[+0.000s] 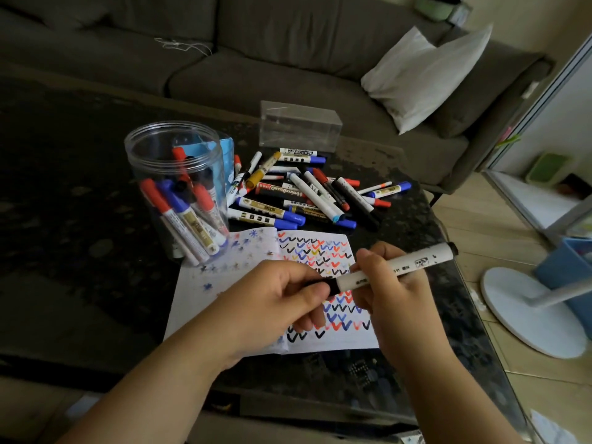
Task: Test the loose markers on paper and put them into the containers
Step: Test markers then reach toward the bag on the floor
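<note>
My right hand (389,283) grips the white barrel of a black-capped marker (413,262) held level above the open notebook (224,283). My left hand (282,299) pinches the marker's black cap end. The right page carries rows of red, blue and black tick marks; the left page has star marks. A pile of loose markers (298,190) lies on the dark table behind the notebook. A clear round jar (176,155) at the left holds several red and blue markers. A clear rectangular box (299,125) stands behind the pile.
A light blue container (226,155) stands behind the jar. A grey sofa (256,59) with a white pillow (426,75) runs along the back. The table's right edge (464,283) drops to a floor with a white fan base (528,312) and a blue bin (567,267).
</note>
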